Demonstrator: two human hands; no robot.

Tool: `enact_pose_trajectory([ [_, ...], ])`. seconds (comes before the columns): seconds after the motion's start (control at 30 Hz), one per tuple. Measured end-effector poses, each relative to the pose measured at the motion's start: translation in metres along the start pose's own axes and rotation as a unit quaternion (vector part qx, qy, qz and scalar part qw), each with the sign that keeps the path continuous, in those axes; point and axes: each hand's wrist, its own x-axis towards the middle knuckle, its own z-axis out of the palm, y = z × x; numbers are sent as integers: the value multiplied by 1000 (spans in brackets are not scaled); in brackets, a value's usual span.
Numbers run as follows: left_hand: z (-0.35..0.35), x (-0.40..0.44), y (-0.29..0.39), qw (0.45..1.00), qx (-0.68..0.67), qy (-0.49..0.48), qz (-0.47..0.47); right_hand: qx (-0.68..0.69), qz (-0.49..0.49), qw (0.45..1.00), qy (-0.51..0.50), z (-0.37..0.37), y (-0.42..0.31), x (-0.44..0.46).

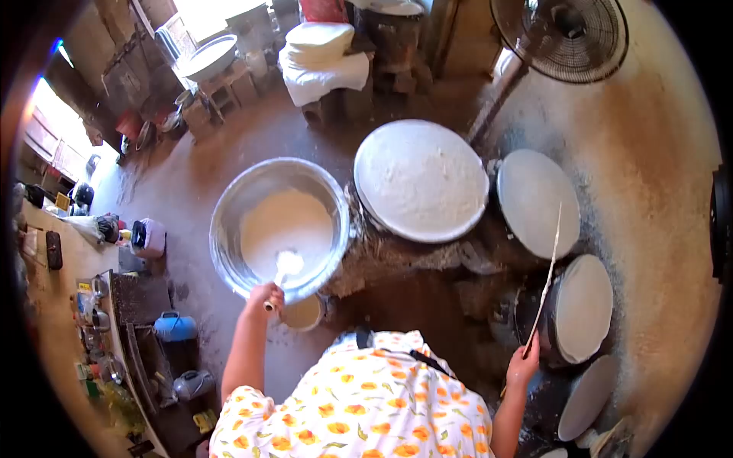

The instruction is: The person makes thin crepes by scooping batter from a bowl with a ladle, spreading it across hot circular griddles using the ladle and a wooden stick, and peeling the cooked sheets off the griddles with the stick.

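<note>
My left hand (265,297) is closed around the handle of a ladle (289,264), whose pale bowl lies at the near side of the batter. That creamy white batter (284,221) partly fills a large metal basin (219,217) in front of me on the left. In my right hand (523,363), out to the right, I grip a long thin stick (547,286) that points up and away. Its upper part passes in front of a round white-covered pot top (584,309) and a second pale round top (534,202).
A large round white surface (420,179) is right of the basin, lumpy on top. A small bucket (304,313) stands below the basin. A fan (569,38) is at upper right, a stacked white pile (319,61) at the back. A blue-lidded container (175,327) stands left.
</note>
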Motion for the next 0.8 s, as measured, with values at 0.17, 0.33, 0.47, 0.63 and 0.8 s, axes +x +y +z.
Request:
enact_pose_trajectory([
  [0.17,-8,116,6,964,-247,-77,-55,-30,41,998,-25,15,-58,1],
  [0.33,21,194,49,966,-234,-97,48,-50,-16,999,-2,16,-62,-5],
  [0.47,32,193,74,961,-218,-129,110,-34,-7,999,-19,15,-70,1],
  [0.63,28,141,77,946,-224,-180,150,-4,32,996,-80,24,-75,23],
  [0.8,38,2,68,921,-192,-276,199,28,-68,991,-108,44,-46,46],
])
